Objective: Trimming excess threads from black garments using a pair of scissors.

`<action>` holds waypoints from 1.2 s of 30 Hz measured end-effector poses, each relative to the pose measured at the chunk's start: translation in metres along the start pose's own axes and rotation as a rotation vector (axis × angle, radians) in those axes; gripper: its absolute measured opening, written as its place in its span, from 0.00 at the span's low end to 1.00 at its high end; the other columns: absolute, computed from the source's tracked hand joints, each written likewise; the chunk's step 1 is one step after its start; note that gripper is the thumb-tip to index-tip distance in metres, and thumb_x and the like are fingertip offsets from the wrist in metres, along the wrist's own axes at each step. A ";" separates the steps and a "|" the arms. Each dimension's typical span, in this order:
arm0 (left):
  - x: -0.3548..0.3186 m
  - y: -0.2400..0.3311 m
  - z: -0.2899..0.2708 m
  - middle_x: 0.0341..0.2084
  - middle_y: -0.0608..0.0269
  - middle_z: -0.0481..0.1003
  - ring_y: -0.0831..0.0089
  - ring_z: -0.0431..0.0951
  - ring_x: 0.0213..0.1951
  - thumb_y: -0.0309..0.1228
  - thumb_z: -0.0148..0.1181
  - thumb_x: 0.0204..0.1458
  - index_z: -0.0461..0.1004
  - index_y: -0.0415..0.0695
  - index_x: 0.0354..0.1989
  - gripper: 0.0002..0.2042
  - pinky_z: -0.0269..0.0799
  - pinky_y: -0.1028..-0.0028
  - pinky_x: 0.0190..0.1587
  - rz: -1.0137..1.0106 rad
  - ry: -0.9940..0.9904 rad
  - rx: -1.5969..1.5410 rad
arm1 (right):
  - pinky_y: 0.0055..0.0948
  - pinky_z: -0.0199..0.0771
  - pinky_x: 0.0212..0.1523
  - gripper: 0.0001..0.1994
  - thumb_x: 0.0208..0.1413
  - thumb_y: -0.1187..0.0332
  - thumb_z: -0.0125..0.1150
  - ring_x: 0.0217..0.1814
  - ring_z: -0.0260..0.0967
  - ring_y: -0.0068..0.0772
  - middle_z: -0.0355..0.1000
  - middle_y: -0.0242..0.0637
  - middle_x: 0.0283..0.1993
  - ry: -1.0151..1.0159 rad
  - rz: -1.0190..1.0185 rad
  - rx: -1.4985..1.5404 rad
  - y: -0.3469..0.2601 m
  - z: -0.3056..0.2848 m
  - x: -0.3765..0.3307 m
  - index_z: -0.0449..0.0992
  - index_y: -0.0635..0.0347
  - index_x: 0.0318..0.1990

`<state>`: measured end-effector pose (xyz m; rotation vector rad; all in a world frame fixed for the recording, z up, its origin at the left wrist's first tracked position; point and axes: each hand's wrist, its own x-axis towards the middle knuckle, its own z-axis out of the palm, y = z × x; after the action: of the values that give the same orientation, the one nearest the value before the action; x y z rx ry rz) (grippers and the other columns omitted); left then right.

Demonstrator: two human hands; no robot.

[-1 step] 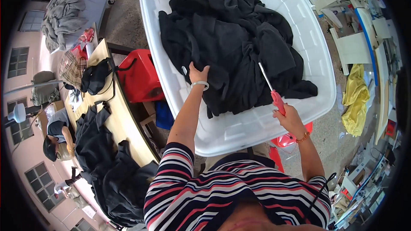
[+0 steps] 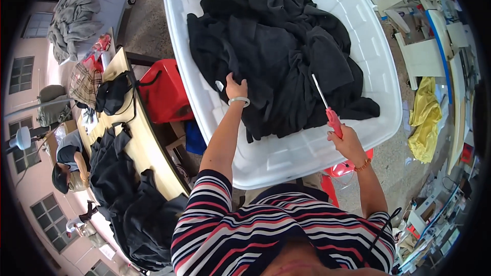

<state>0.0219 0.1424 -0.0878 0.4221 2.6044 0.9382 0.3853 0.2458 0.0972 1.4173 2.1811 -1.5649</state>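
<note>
A heap of black fabric garments (image 2: pixel 271 46) lies in a large white plastic tub (image 2: pixel 266 166) in front of me. My left hand (image 2: pixel 236 89) rests on the heap's left edge, thumb and forefinger apart; its other fingers are partly hidden. A small white tag (image 2: pixel 219 86) shows on the cloth just beside these fingers. My right hand (image 2: pixel 349 145) is closed around a tool with a red handle (image 2: pixel 334 121) and a long narrow metal end, over the tub's near right side. The metal tip points up and left, over the black cloth; whether it touches is unclear.
On the left, a wooden table (image 2: pixel 148 145) bears more black garments (image 2: pixel 123 194) and a black bag (image 2: pixel 113 92). A red plastic stool (image 2: pixel 166 92) stands between table and tub. Another person (image 2: pixel 71 161) bends at the far left. Yellow cloth (image 2: pixel 424 120) hangs at the right.
Hardly anything differs. My left thumb is slightly closer to the forefinger, and the red-handled tool has shifted a little to the right. The heap keeps its shape.
</note>
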 end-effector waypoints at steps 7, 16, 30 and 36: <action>-0.091 0.097 0.032 0.28 0.54 0.78 0.57 0.80 0.33 0.39 0.73 0.43 0.67 0.41 0.58 0.34 0.76 0.66 0.41 0.479 -0.815 -0.060 | 0.30 0.70 0.29 0.16 0.58 0.67 0.61 0.27 0.72 0.34 0.78 0.42 0.30 -0.033 0.007 0.035 0.027 -0.021 0.073 0.74 0.68 0.49; 0.002 0.069 0.018 0.48 0.49 0.74 0.59 0.77 0.47 0.37 0.72 0.43 0.72 0.41 0.55 0.29 0.74 0.65 0.47 0.649 0.059 0.297 | 0.35 0.74 0.38 0.14 0.58 0.64 0.60 0.35 0.79 0.45 0.78 0.49 0.30 -0.113 0.155 0.053 0.028 -0.024 0.115 0.74 0.71 0.40; -0.117 0.027 0.027 0.26 0.45 0.75 0.43 0.77 0.33 0.30 0.57 0.37 0.74 0.41 0.28 0.09 0.74 0.53 0.38 0.567 -1.138 0.103 | 0.25 0.68 0.23 0.18 0.60 0.66 0.60 0.18 0.67 0.23 0.78 0.39 0.28 -0.081 0.221 0.209 0.021 -0.042 0.123 0.73 0.70 0.52; -0.149 0.001 0.025 0.31 0.44 0.79 0.49 0.80 0.39 0.36 0.58 0.47 0.78 0.41 0.34 0.12 0.75 0.56 0.45 0.370 -1.365 0.464 | 0.26 0.68 0.24 0.17 0.60 0.65 0.61 0.18 0.68 0.25 0.78 0.40 0.28 -0.132 0.202 0.180 0.024 -0.035 0.134 0.73 0.69 0.51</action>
<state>0.1662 0.0998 -0.0733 1.1660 1.4177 -0.0333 0.3416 0.3565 0.0227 1.4811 1.8020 -1.7596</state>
